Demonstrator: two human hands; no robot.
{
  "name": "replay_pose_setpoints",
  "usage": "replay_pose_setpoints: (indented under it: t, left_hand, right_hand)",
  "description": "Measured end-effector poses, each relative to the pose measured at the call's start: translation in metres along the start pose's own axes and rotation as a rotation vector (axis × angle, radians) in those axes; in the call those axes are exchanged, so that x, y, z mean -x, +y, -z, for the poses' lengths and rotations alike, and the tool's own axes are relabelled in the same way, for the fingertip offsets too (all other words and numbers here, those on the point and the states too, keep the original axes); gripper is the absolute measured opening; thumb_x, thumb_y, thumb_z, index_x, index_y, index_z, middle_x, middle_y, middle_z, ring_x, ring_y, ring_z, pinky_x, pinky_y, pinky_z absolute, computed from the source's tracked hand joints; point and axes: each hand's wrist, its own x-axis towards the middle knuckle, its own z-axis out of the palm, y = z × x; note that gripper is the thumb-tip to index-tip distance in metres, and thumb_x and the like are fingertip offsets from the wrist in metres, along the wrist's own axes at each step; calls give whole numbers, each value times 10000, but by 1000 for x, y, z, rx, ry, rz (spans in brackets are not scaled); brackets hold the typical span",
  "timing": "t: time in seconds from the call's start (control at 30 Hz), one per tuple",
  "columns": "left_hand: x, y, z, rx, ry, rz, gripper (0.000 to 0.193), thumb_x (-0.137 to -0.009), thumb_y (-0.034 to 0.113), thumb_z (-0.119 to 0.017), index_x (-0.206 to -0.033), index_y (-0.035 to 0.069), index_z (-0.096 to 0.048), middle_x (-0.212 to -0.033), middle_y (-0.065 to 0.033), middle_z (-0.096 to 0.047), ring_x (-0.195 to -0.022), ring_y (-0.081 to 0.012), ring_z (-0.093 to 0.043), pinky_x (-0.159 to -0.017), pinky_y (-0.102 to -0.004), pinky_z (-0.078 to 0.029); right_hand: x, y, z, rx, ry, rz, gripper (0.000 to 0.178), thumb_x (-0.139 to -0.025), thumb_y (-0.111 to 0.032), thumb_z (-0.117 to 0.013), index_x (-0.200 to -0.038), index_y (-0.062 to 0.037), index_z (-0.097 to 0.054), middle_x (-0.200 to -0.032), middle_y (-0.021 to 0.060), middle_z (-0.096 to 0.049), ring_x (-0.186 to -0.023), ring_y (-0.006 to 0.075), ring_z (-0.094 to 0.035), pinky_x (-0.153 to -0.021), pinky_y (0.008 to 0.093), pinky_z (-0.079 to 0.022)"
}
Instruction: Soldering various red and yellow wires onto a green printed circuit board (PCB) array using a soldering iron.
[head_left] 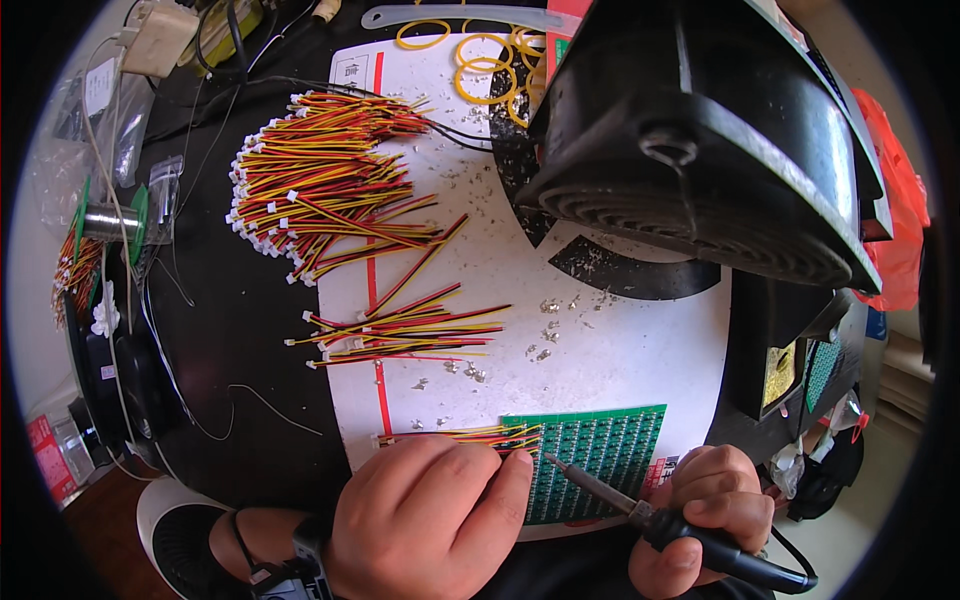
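Observation:
My left hand [430,515] is closed on a thin red, yellow and black wire lead [470,436] with a white connector at its far left end. The bare wire tips reach over the left edge of a green circuit board panel [615,455], patterned with rows of small identical sections. My right hand [712,505] grips a soldering iron [715,548] by its black handle. Its metal tip points left, over the panel close to the wire ends and my left fingertips; contact cannot be made out. My left fingers cover part of the leads.
A large pile of similar wire leads [330,170] lies behind, with a smaller group [410,330] nearer. A bulky black device with a round grille [700,150] looms at the back right. Yellow rubber bands [485,80], solder bits [548,335] and a solder spool [110,222] lie about.

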Motion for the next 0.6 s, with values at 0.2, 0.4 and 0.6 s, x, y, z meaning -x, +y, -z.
replay_pose_setpoints:
  t: [0.2, 0.4, 0.6]
  left_hand:
    - [-6, 4, 5, -47, 43, -68, 241, -667, -74, -718, -907, -55, -722, -801, -110, -622, -647, -234, -631, -567, -327, -515]
    - [-3, 2, -2, -25, 59, -62, 229, -669, -68, -717, -898, -56, -721, -787, -100, -618, -626, -226, -625, -559, -323, -510]
    - [-2, 1, -2, -24, 46, -72, 229, -669, -73, -705, -898, -73, -714, -782, -105, -615, -622, -227, -623, -557, -323, -511]
  right_hand:
    - [-2, -3, 1, 15, -13, -1, 269, -868, -170, -682, -907, 45, -526, -593, 103, -513, -462, 165, -450, -449, 292, -383]
    - [-4, -5, 4, 13, -69, -21, 271, -858, -152, -701, -913, 54, -535, -613, 119, -534, -472, 181, -467, -468, 313, -403]
    - [-7, -7, 7, 14, -140, -65, 281, -835, -130, -725, -929, 64, -544, -642, 128, -547, -505, 194, -490, -497, 324, -421]
